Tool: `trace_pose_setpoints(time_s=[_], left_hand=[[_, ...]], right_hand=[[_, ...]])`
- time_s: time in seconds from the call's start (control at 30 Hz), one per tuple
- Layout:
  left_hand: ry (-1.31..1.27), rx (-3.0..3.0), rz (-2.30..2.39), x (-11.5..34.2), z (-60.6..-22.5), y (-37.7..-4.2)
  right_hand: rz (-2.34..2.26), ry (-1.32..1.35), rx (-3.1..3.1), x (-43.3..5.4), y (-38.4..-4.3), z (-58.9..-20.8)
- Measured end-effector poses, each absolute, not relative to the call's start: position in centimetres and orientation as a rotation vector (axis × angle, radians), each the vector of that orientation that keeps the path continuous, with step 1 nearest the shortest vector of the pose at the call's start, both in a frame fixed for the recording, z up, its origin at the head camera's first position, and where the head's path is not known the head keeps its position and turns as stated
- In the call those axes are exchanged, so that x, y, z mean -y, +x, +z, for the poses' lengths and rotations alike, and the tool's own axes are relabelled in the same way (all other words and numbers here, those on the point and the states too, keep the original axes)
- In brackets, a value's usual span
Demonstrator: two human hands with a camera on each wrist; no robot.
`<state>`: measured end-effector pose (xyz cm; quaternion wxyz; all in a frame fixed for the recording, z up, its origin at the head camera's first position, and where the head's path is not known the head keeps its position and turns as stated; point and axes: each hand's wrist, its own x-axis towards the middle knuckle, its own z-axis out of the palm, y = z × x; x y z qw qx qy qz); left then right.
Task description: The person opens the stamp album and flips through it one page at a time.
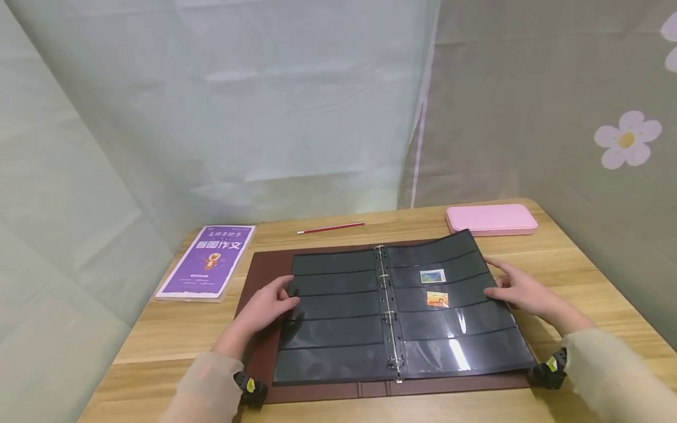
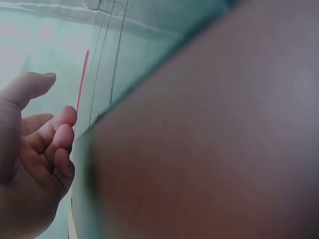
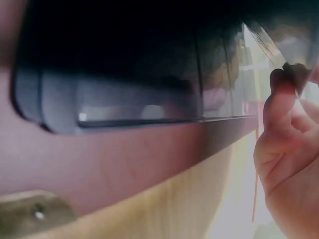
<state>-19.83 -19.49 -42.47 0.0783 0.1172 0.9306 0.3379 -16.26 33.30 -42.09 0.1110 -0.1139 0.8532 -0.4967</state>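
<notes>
A brown ring binder (image 1: 264, 317) lies spread on the table, its black pocket pages (image 1: 338, 305) held by metal rings (image 1: 388, 317). Two stamps sit in the right page's pockets: a blue-green stamp (image 1: 432, 276) and an orange stamp (image 1: 437, 299). My left hand (image 1: 267, 305) is at the outer edge of the left page. Its fingers (image 2: 62, 132) are loosely bent, with the thumb apart from them. At the opposite side, my right hand (image 1: 520, 291) pinches the right page's outer edge, which is lifted and bowed above the cover. The right wrist view shows the thumb and fingers (image 3: 284, 104) meeting on that edge.
A purple book (image 1: 208, 261) lies left of the binder. Behind it are a red pencil (image 1: 330, 228) and a pink pencil case (image 1: 492, 219). The wooden table (image 1: 153, 346) ends at hanging cloth on the back and sides.
</notes>
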Motion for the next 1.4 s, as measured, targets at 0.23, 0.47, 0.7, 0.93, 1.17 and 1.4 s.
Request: trace_pose_setpoints(time_s=[0.23, 0.47, 0.7, 0.93, 1.17, 1.4], left_hand=[[0.374, -2.787, 1.048, 18.4, -42.6, -20.5], [0.396, -2.785, 1.042, 17.9, -42.2, -20.6], [0.402, -2.782, 1.041, 17.6, -41.5, -20.8], [0.402, -2.741, 1.022, 17.4, -41.1, -21.0], [0.437, -2.702, 1.008, 16.8, -40.3, -21.1], [0.461, -2.703, 0.993, 16.1, -39.3, -21.2]], right_hand=[[-1.463, -0.319, -2.478, -33.1, -16.0, -40.5], [-1.462, -0.317, -2.510, -32.5, -16.0, -38.7], [-1.496, -0.347, -2.548, -32.0, -16.0, -37.2], [-1.533, -0.416, -2.562, -31.2, -16.2, -36.0], [-1.603, -0.500, -2.503, -30.3, -16.5, -34.3], [-1.696, -0.510, -2.426, -28.8, -16.7, -32.8]])
